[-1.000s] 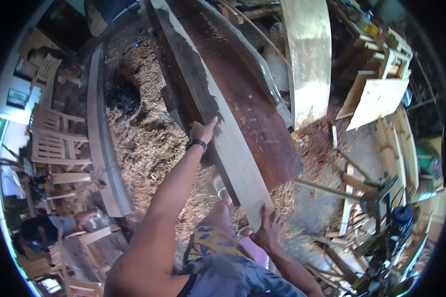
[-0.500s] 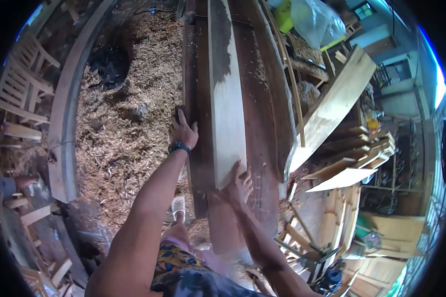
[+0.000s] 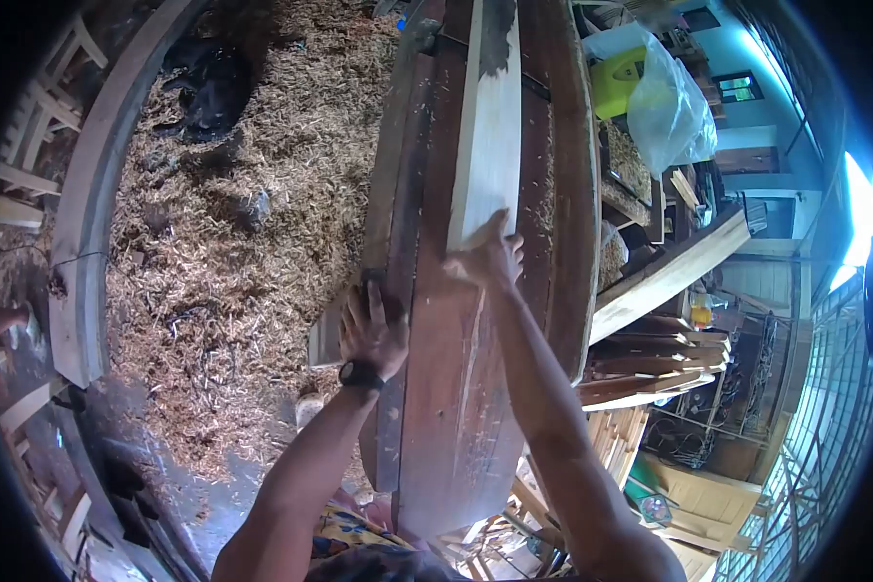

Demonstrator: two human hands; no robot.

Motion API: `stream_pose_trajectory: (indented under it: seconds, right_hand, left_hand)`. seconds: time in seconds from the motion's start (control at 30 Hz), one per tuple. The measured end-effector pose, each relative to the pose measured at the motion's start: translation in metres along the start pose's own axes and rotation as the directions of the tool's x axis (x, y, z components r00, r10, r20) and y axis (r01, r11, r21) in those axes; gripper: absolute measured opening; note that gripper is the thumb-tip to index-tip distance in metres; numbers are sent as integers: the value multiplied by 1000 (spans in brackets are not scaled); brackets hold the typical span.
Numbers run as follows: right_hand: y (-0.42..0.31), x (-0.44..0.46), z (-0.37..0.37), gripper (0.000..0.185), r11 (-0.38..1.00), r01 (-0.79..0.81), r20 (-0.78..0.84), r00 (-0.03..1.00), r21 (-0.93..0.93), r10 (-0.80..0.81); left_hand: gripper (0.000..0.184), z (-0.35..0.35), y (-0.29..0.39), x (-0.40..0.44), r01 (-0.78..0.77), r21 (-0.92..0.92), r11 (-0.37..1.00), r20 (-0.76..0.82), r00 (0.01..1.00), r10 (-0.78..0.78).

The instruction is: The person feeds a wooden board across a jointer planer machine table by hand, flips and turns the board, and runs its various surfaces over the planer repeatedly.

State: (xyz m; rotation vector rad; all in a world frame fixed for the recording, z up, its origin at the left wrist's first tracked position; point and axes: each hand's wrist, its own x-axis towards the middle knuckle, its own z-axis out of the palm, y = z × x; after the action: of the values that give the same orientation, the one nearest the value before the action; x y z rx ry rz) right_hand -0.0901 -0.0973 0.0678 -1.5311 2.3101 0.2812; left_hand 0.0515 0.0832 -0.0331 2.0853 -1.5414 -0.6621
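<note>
A long pale wooden board (image 3: 490, 145), dark-stained toward its far end, lies lengthwise on the reddish-brown plank workbench (image 3: 446, 388). At the board's near end is my right hand (image 3: 490, 260), gripping its end, with the thumb up on the wood and the fingers at the right corner. My left hand (image 3: 373, 335), with a dark watch on the wrist, rests on the bench's left edge. Its fingers are stretched out and apart, and no held object shows.
Wood shavings (image 3: 262, 223) cover the floor to the left, where a dark animal-like shape (image 3: 209, 87) lies. A thick beam (image 3: 92, 223) runs farther left. On the right are a leaning board (image 3: 669, 272), stacked timber (image 3: 650, 364) and a clear plastic bag (image 3: 674, 112). Another person's hand (image 3: 8, 318) shows at far left.
My right hand has gone farther forward along the bench with the board's near end. My left hand stays at the bench's left edge. The view has shifted.
</note>
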Motion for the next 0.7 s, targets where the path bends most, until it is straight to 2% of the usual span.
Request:
stream_pose_trajectory:
  seconds: [0.03, 0.07, 0.2, 0.3, 0.37, 0.57, 0.6, 0.7]
  right_hand:
    - [-9, 19, -4, 155, 1000, 1, -10, 1000, -5, -1]
    - [-20, 37, -9, 156, 1000, 5, -23, 1000, -10, -5]
    - [-69, 117, -40, 158, 1000, 9, -35, 999, 5, -9]
    - [-106, 169, -66, 150, 995, 65, -36, 997, 81, -62]
    - [-133, 194, -71, 147, 997, 45, -21, 999, 68, -43]
    - [-202, 161, -55, 136, 999, 50, -89, 995, 13, -49]
    - [-210, 149, -48, 134, 1000, 2, -95, 995, 17, 0]
    - [-217, 85, -51, 132, 992, -49, 0, 999, 115, 49]
  left_hand:
    - [87, -1, -1, 0, -32, -9, 999, -20, 999, 32]
    - [87, -3, 0, 0, 0, -18, 1000, 25, 1000, 1]
    - [84, -5, 1, -1, 26, -46, 999, 49, 999, -23]
    - [87, 2, -1, -6, 13, 16, 1000, 32, 999, -14]
    - [88, 2, -2, -7, 18, 6, 1000, 34, 999, -18]
    - [89, 1, 0, -6, 37, -20, 999, 62, 997, -36]
    - [89, 2, 0, -6, 32, -15, 999, 52, 998, -31]
    - [89, 4, 0, -5, 53, -18, 998, 79, 996, -51]
